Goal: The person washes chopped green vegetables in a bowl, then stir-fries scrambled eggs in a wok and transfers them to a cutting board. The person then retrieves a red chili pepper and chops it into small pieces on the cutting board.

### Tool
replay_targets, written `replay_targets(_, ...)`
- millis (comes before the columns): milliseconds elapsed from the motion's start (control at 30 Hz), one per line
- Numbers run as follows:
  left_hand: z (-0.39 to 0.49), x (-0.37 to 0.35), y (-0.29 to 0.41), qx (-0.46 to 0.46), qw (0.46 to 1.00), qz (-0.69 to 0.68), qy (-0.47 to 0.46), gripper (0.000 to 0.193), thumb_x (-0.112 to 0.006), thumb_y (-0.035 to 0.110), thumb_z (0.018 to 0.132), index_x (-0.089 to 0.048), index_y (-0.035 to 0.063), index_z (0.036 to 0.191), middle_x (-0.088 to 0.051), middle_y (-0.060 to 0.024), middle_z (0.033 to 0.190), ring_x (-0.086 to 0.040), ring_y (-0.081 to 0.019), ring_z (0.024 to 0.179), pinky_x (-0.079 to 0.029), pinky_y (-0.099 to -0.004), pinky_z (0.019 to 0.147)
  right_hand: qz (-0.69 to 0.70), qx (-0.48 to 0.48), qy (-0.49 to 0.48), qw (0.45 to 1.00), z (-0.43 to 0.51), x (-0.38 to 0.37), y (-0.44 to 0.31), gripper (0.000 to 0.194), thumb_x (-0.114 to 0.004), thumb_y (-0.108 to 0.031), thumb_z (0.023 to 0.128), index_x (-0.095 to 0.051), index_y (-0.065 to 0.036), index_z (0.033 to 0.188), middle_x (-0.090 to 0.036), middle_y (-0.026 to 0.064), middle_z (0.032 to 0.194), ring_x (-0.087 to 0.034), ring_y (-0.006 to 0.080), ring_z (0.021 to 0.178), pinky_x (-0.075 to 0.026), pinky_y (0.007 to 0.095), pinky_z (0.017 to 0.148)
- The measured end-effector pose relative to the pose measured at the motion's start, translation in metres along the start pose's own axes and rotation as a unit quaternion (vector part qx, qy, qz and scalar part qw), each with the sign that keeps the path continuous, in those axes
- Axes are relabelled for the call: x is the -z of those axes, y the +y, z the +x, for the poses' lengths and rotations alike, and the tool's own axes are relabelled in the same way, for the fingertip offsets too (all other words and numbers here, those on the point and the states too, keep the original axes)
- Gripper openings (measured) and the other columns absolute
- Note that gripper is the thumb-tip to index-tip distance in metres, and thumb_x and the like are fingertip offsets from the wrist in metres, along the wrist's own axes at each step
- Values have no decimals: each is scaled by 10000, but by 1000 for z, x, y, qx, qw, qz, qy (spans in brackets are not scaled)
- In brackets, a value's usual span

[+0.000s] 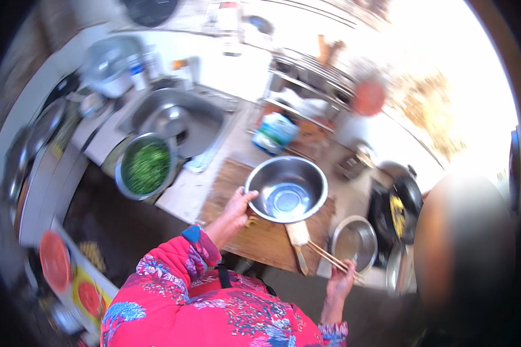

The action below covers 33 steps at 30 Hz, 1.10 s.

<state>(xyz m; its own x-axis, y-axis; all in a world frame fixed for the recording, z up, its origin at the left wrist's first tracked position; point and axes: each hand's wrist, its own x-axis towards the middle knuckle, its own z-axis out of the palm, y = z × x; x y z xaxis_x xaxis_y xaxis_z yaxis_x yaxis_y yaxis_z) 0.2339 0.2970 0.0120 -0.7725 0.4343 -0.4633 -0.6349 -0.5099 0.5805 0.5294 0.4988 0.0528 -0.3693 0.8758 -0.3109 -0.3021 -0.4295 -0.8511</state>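
Note:
My left hand (239,206) grips the left rim of a stainless steel basin (286,191), thumb over the edge. The basin is above a wooden cutting board (247,240), and I see no food inside it. A pair of wooden chopsticks (325,253) is in my right hand (342,279), their tips pointing up and left across the board. Under those tips lies a kitchen knife (301,256), partly hidden by the basin. Close to my right hand stands a smaller metal bowl (351,238) that seems to contain a cloudy liquid.
Chopped greens fill a metal bowl (147,167) at the counter edge beside a steel sink (212,117). Behind the board are a blue-green packet (275,132) and a metal rack (304,91). A black wok (406,208) with yellow food stands right; a large blurred object (464,247) blocks the view.

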Motion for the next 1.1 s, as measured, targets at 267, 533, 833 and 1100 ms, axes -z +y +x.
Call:
replay_targets(267,-184,125,96,-255,933,-129,219,174,-585,29,857,-518,55,1016,-614,-76,985,-625,-187,909,-540,-343,825,11,-70,-208,976,61,-40,0,260,-540,-279,945,-595,-30,990,-663,88,910,-659,167,760,-586,238,641)
replay_targets(533,-327,355,123,-517,663,-290,458,191,-614,-20,816,-469,104,824,-578,-26,760,-604,-147,674,-513,-258,569,10,-56,-275,960,50,-117,56,328,-504,-305,960,-583,9,1012,-653,89,907,-650,170,781,-580,251,654)
replay_targets(833,-316,534,230,-519,683,-228,460,240,-626,-36,791,-432,105,789,-561,-41,762,-573,-157,649,-537,-319,637,27,-12,-158,987,-56,-190,149,343,-542,-318,940,-572,14,1022,-629,85,913,-644,174,799,-578,243,703)
replay_targets(1100,-105,507,383,-439,826,-131,327,280,-652,44,823,-400,138,742,-513,-4,692,-536,-130,606,-477,-286,533,23,69,-57,996,-152,-178,135,350,-532,-329,944,-568,15,1000,-629,93,932,-652,183,800,-588,238,697)
